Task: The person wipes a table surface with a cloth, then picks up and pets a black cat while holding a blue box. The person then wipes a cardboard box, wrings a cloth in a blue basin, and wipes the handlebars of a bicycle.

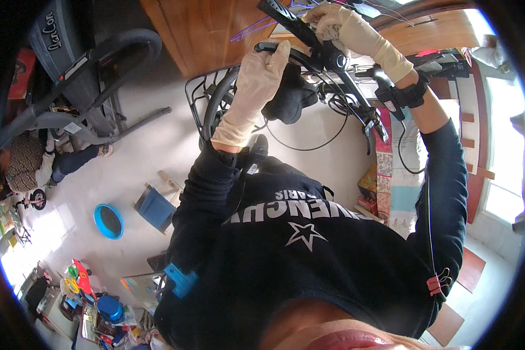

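A bicycle's black handlebar (pixel 354 89) runs diagonally through the upper middle, with brake levers and looping black cables. My left hand (pixel 262 74), in a cream rubber glove, is closed around a black curved bar or lever (pixel 304 57), its thumb along the top. My right hand (pixel 334 26), gloved alike, has a crumpled pale cloth (pixel 330 33) pressed at the black part near the stem. Below the bar sits the black saddle (pixel 293 98). Behind it the rear rack (pixel 194 98) and a wheel (pixel 214 105) partly show.
A wooden cabinet (pixel 201 30) stands beyond the bicycle. At left are a treadmill (pixel 65 65) and another person (pixel 30 164) low down. A blue stool (pixel 155 208) and a blue basin (pixel 108 221) stand on the floor. A patterned cloth cover (pixel 398 175) hangs at right.
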Demonstrator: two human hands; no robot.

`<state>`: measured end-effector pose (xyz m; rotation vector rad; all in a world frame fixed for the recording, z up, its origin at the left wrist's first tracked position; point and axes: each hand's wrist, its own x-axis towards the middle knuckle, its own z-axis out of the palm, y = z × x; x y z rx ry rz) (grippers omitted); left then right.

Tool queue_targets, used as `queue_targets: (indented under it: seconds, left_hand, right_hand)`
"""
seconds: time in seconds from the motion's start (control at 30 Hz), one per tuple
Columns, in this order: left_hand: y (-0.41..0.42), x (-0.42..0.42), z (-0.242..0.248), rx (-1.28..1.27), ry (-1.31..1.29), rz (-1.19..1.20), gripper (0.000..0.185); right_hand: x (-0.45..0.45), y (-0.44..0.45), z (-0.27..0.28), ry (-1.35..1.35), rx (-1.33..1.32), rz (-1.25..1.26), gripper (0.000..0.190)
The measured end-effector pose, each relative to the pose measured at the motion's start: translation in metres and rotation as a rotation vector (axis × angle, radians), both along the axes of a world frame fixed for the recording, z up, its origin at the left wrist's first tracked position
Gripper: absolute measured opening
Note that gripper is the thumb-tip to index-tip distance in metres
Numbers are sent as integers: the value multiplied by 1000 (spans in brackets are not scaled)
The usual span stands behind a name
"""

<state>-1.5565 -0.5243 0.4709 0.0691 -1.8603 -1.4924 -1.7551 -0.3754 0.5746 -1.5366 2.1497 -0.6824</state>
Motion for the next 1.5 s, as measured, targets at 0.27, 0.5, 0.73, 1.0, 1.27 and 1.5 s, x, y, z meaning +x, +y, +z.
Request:
queue_targets:
  seconds: [0.27, 0.5, 0.73, 1.0, 1.27, 1.5]
  left_hand:
    - [1, 2, 16, 222, -142, 3, 35]
    - [-4, 0, 17, 189, -205, -79, 34]
    - [-6, 3, 12, -57, -155, 14, 28]
    - [-17, 11, 13, -463, -7, 144, 28]
    - [-14, 70, 51, 515, -154, -421, 23]
    - [0, 34, 113, -14, -169, -112, 53]
  right_hand:
    - [-23, 21, -9, 595, 211, -125, 28]
    - [-30, 60, -1, -546, -310, -398, 28]
    - [15, 32, 17, -61, -274, -243, 21]
    - [-4, 12, 20, 846, 266, -290, 28]
    - [21, 7, 51, 293, -115, -82, 17]
    - [52, -23, 108, 245, -66, 191, 17]
